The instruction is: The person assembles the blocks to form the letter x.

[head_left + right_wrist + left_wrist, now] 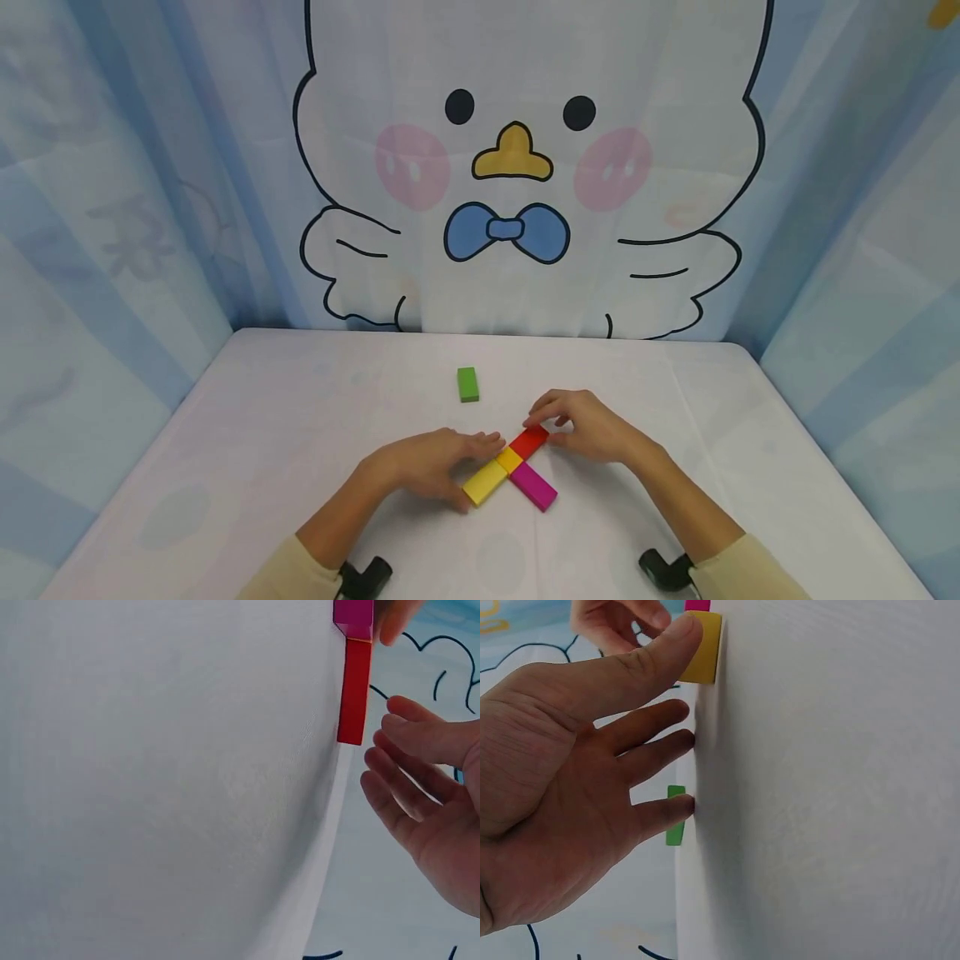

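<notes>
Hands at a cross of coloured blocks on a white table.

Blocks meet near the table's [300, 400] front centre: a yellow block [485, 482] pointing to 8 o'clock, a small orange block [510, 458] at the crossing, a red block [529, 441] running toward 2 o'clock, and a magenta block [534, 486] toward 4 o'clock. The left hand [431, 464] lies flat with straight, slightly spread fingers, thumb against the yellow block's end and fingertips down on the cloth at about 10 o'clock of the crossing. The right hand [588, 427] sits at the far end of the red block, fingers loosely curved and close together; whether they touch it I cannot tell. A green block [467, 384] lies alone at 11 o'clock, well apart from the cross, before a cartoon duck curtain [517, 167].
</notes>
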`<state>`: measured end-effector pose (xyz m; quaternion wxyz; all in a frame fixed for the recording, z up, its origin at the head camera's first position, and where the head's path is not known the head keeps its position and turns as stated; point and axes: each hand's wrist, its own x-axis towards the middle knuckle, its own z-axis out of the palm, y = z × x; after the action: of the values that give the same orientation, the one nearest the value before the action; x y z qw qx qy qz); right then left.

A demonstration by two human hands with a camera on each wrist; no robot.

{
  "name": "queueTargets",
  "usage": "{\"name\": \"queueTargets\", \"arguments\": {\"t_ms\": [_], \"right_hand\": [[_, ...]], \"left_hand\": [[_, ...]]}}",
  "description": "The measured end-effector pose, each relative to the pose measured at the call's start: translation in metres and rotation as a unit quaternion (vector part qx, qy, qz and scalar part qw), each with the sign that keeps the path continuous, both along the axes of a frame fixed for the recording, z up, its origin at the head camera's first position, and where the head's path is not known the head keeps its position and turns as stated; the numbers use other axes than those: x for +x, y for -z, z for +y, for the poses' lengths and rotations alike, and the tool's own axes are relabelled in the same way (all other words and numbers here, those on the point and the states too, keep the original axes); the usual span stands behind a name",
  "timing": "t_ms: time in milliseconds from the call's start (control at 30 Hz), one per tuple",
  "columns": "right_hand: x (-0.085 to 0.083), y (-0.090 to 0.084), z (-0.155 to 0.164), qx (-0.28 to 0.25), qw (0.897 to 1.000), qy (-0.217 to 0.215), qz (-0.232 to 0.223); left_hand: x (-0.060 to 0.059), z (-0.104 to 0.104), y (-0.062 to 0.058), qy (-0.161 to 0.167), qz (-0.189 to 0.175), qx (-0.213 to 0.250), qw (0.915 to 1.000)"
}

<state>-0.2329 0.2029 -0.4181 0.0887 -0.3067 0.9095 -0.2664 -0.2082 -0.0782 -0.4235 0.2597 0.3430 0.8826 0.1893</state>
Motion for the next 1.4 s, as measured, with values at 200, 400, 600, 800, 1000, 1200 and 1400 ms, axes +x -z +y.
{"name": "queueTargets", "arguments": {"t_ms": [200, 400, 600, 800, 1000, 1200, 1400], "right_hand": [[0.014, -0.005, -0.001, 0.008, 1.0, 0.026, -0.002], [0.029, -0.009, -0.002, 0.011, 0.999, 0.015, -0.036], [0.041, -0.011, -0.003, 0.012, 0.998, -0.03, -0.06], [0.049, -0.01, -0.004, 0.033, 0.995, -0.055, -0.075], [0.055, -0.008, -0.003, 0.041, 0.993, -0.053, -0.101], [0.058, -0.003, -0.002, 0.053, 0.993, -0.056, -0.094], [0.059, -0.001, -0.004, 0.06, 0.994, -0.053, -0.079]], "left_hand": [[-0.002, -0.004, 0.0, -0.016, -0.001, 0.0, 0.9999], [-0.003, -0.008, -0.002, -0.02, -0.003, 0.001, 0.9998], [-0.003, -0.012, -0.006, -0.026, 0.0, 0.0, 0.9997], [-0.005, -0.014, -0.008, -0.032, 0.0, -0.001, 0.9995], [-0.007, -0.015, -0.006, -0.035, 0.001, -0.007, 0.9994], [-0.006, -0.017, -0.005, -0.032, 0.007, -0.003, 0.9995], [-0.007, -0.021, -0.005, -0.024, 0.023, -0.002, 0.9994]]}}
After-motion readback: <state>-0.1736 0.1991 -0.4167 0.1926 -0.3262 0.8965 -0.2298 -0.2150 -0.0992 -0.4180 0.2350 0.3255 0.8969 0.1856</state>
